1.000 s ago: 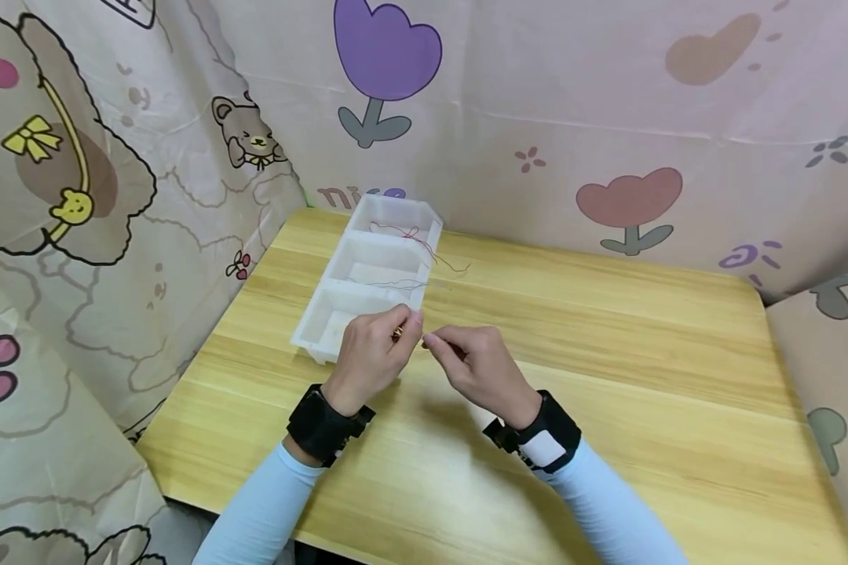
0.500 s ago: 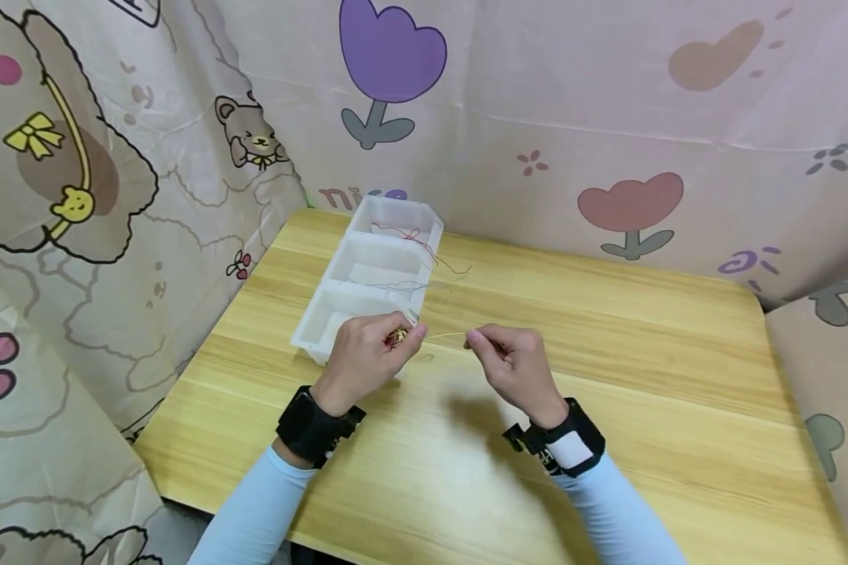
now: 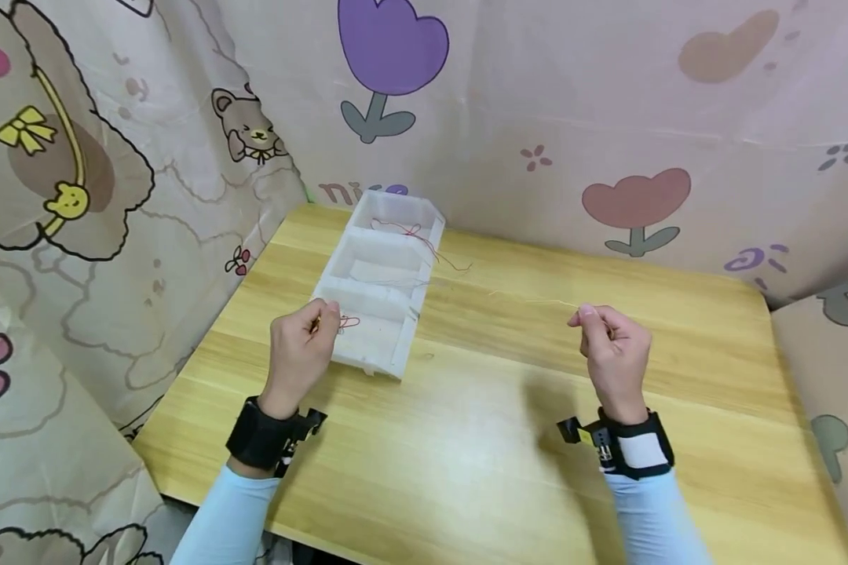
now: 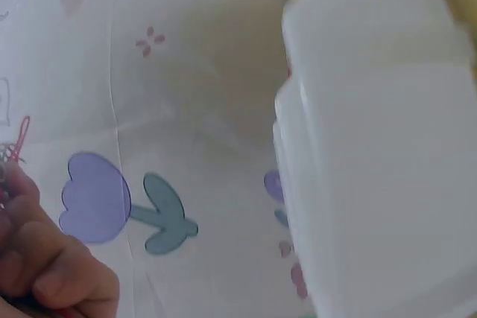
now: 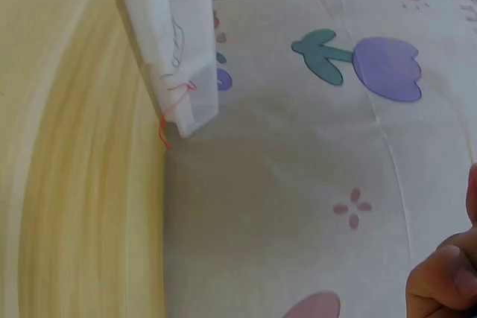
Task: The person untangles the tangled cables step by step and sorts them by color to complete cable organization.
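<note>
Above the near compartment of a white tray (image 3: 390,293), my left hand (image 3: 298,357) grips a small tangle of threads, mostly hidden in the fingers. A red thread loop (image 3: 351,322) sticks out from its fingertips, and in the left wrist view silvery strands show beside the red loop (image 4: 24,135). Well to the right, my right hand (image 3: 613,357) pinches one end of a thin yellow thread (image 3: 554,301), which trails leftward through the air. Only part of the right hand (image 5: 447,277) shows in its wrist view.
The tray has three compartments in a row. A red thread (image 3: 413,230) lies over the far compartment and hangs past its right side. A thin grey thread (image 3: 396,282) crosses the middle one. The wooden table (image 3: 452,471) meets a printed curtain (image 3: 495,94) behind.
My hands have moved from close together to wide apart, left hand leftward, right hand rightward. The yellow thread has been drawn out of the tangle and now trails from the right hand.
</note>
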`<state>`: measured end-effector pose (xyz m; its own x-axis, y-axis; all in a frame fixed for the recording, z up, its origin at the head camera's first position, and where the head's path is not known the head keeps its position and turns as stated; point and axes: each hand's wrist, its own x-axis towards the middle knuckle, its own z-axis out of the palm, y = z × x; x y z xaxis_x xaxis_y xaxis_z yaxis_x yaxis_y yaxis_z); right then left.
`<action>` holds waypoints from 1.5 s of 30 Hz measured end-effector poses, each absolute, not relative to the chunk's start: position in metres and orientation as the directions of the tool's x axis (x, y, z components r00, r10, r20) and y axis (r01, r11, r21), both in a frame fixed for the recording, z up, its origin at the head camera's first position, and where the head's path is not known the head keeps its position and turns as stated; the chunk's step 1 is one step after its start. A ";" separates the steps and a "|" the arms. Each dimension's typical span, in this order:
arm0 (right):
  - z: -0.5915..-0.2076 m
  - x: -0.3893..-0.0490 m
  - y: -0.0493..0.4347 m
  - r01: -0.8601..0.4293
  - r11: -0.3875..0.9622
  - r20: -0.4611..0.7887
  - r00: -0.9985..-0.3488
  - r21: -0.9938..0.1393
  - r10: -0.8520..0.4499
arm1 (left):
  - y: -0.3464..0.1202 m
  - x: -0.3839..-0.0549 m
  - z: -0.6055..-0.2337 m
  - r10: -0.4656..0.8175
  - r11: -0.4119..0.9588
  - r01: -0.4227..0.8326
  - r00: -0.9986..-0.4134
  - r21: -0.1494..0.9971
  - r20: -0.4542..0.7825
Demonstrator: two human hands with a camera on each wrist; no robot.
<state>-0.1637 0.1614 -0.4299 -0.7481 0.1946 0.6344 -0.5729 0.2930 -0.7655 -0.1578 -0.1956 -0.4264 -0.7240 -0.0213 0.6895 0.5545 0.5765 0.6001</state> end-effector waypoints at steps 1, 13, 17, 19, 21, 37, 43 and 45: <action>-0.426 -0.163 0.160 -0.568 0.291 0.626 -0.760 -0.770 0.172 | -0.197 -0.156 -0.426 -0.011 0.577 0.551 -0.733 0.603 0.680; -0.428 -0.198 0.094 -0.616 0.295 0.627 -0.776 -0.731 -0.068 | -0.191 -0.144 -0.435 0.036 0.513 0.575 -0.756 0.638 0.653; -0.436 -0.211 0.071 -0.624 0.275 0.613 -0.778 -0.731 -0.134 | -0.190 -0.141 -0.437 0.038 0.504 0.569 -0.766 0.649 0.642; -0.436 -0.215 0.059 -0.616 0.280 0.594 -0.787 -0.736 -0.170 | -0.191 -0.140 -0.437 0.040 0.501 0.566 -0.771 0.654 0.636; -0.438 -0.218 0.048 -0.617 0.286 0.582 -0.787 -0.733 -0.205 | -0.192 -0.139 -0.437 0.037 0.496 0.562 -0.776 0.662 0.630; -0.471 -0.217 -0.027 -0.665 0.363 0.462 -0.729 -0.652 -0.505 | -0.196 -0.135 -0.439 0.032 0.491 0.545 -0.790 0.679 0.612; -0.476 -0.214 -0.038 -0.662 0.451 0.388 -0.732 -0.598 -0.560 | -0.195 -0.135 -0.441 0.046 0.492 0.551 -0.790 0.674 0.612; -0.477 -0.213 -0.039 -0.671 0.497 0.372 -0.729 -0.550 -0.574 | -0.195 -0.135 -0.440 0.051 0.493 0.551 -0.791 0.674 0.610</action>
